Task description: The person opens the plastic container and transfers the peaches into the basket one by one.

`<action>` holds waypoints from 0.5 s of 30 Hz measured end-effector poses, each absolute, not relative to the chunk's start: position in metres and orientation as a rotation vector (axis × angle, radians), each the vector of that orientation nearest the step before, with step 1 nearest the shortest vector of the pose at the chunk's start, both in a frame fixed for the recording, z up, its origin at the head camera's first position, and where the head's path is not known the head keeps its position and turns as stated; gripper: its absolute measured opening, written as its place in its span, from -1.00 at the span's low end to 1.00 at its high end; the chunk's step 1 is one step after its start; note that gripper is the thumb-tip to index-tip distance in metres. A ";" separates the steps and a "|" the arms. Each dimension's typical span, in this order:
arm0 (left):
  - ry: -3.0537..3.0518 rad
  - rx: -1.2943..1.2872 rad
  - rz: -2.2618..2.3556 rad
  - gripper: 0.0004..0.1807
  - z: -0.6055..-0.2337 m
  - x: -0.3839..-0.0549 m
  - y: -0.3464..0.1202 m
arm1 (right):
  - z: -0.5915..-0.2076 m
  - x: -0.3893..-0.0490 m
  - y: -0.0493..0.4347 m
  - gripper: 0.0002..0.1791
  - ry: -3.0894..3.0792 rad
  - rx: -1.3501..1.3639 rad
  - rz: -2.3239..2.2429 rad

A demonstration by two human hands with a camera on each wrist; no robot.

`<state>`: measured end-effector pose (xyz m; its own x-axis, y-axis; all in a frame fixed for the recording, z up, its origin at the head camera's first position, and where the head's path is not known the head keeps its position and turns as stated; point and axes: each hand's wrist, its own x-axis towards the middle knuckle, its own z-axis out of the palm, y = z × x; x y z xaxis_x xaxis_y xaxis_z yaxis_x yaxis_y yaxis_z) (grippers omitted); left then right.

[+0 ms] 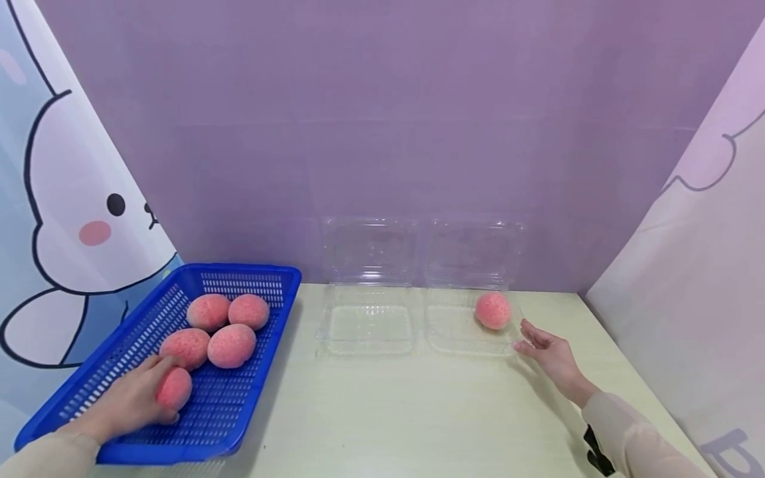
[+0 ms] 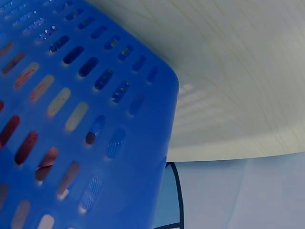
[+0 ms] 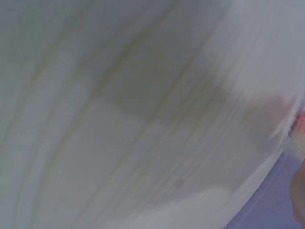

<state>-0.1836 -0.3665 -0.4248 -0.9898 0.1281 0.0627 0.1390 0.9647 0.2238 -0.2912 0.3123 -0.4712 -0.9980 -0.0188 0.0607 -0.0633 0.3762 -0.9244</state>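
Inside the blue basket (image 1: 239, 425), my left hand (image 1: 134, 395) grips a pink, speckled, peach-like fruit (image 1: 174, 389), its fingers curled over the far side. Several more such peaches (image 1: 232, 346) lie in the basket beyond the hand. On the right, a single peach (image 1: 493, 311) sits in the right clear plastic clamshell box (image 1: 460, 342). My right hand (image 1: 552, 358) is at that box's right front corner, fingers loosely extended and thumb near the edge. In the left wrist view the slotted basket wall (image 2: 143, 124) hides most of the left hand.
A second clear clamshell box (image 1: 370, 332) stands to the left of the first, its lid (image 1: 370, 252) raised against the purple backdrop (image 1: 382, 133). Printed cloth panels (image 1: 89, 199) flank the pale wooden table (image 1: 382, 418) on both sides.
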 end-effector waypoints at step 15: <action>-3.040 -0.279 -0.408 0.00 -0.429 -0.183 -0.369 | -0.470 -0.290 0.311 -0.23 -2.572 0.101 1.726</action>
<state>-0.1832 -0.3692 -0.4289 -0.9817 0.1702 0.0852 0.1867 0.9485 0.2559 -0.2904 0.3113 -0.4701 -0.9970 -0.0308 0.0714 -0.0778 0.3777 -0.9226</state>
